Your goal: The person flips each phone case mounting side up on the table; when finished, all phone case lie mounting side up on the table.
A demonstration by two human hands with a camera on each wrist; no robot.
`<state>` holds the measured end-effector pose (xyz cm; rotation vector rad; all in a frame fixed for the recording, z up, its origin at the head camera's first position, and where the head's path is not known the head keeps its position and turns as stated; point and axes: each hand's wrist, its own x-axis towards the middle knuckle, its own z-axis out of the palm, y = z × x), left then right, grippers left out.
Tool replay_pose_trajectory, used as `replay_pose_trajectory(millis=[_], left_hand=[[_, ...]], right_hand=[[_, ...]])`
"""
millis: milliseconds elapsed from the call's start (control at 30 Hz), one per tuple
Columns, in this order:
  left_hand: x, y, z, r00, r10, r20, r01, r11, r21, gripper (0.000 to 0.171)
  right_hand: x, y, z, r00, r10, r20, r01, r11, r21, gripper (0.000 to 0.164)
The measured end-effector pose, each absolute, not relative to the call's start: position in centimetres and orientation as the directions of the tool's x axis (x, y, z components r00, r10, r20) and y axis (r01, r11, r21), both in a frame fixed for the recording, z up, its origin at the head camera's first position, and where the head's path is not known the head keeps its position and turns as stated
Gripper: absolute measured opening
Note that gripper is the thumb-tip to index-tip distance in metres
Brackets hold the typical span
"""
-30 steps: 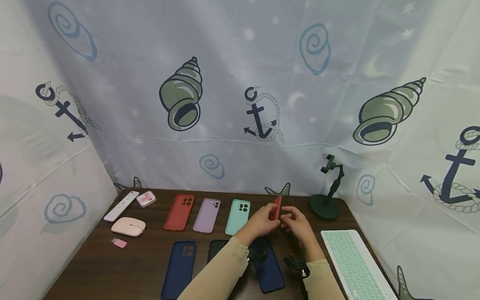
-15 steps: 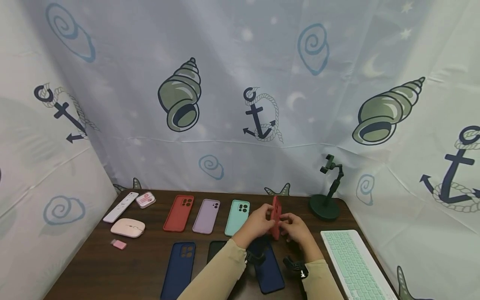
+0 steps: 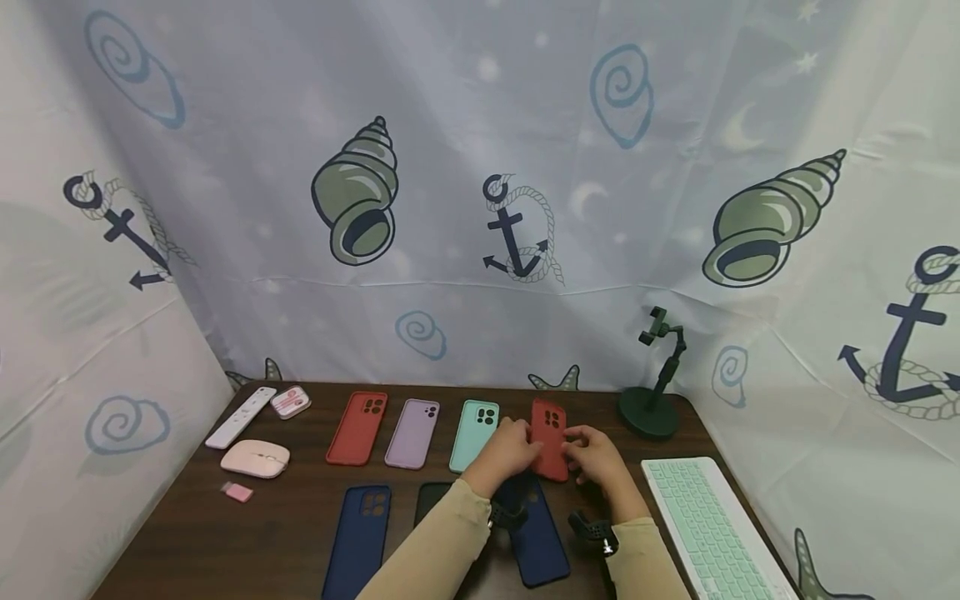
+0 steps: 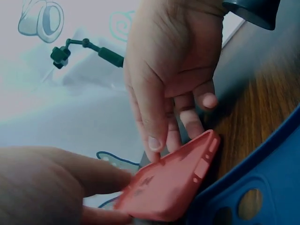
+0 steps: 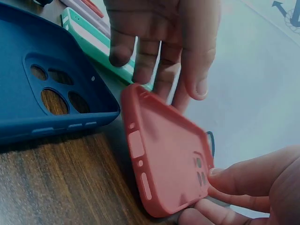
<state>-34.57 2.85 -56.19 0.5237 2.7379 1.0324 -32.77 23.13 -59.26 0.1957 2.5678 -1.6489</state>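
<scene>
A red phone case [image 3: 549, 442] stands tilted near the table's back, its camera cutouts at the top and its back towards the head view. My left hand [image 3: 508, 454] pinches its left edge between thumb and fingers. On the opposite edge my right hand [image 3: 596, 458] pinches too, as the right wrist view shows with the thumb [image 5: 222, 176] against the rim. The hollow inside of the red case [image 4: 161, 187] faces the wrist cameras. Below the hands lies a navy phone case [image 3: 542, 537], partly covered by the left wrist's camera.
Mint [image 3: 472, 437], lavender [image 3: 412, 433] and another red case [image 3: 357, 429] form the back row. A navy case [image 3: 357, 537] and a half-hidden black case [image 3: 431, 497] lie in front. A green stand [image 3: 651, 412] and a keyboard [image 3: 708, 521] are right; a mouse [image 3: 255, 458] is left.
The red case, earlier raised and edge-on, has come down and turned its back to the head view. My right hand, at first apart from it, now holds its right edge.
</scene>
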Motion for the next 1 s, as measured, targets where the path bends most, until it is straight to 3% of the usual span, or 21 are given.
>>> replay_pose_trajectory(millis=[133, 300, 600, 700, 833, 1000], left_hand=[[-34.6, 3.3, -56.1, -0.907, 0.413, -0.087, 0.287, 0.755, 0.589, 0.025], [-34.3, 3.4, -56.0, -0.908, 0.405, -0.106, 0.299, 0.806, 0.511, 0.032], [-35.3, 2.5, -56.5, -0.883, 0.465, -0.058, 0.383, 0.787, 0.483, 0.007], [-35.4, 2.4, -56.8, -0.884, 0.464, -0.048, 0.379, 0.774, 0.507, 0.012], [-35.1, 2.1, -56.7, -0.893, 0.449, -0.032, 0.357, 0.748, 0.559, 0.031], [-34.3, 0.9, -55.1, -0.874, 0.483, 0.049, 0.420, 0.701, 0.577, 0.050]], right_hand=[[-32.9, 23.2, -59.4, -0.989, 0.071, -0.128, 0.146, 0.403, -0.903, 0.035], [-32.9, 23.1, -59.5, -0.990, 0.065, -0.123, 0.139, 0.395, -0.908, 0.038], [-33.4, 22.5, -59.5, -0.994, 0.064, -0.088, 0.107, 0.413, -0.905, 0.044], [-33.6, 22.4, -59.8, -0.994, 0.063, -0.089, 0.107, 0.412, -0.905, 0.045], [-33.6, 22.4, -59.7, -0.994, 0.066, -0.087, 0.107, 0.420, -0.901, 0.042], [-33.2, 22.3, -58.4, -0.994, 0.105, -0.034, 0.076, 0.427, -0.901, 0.035]])
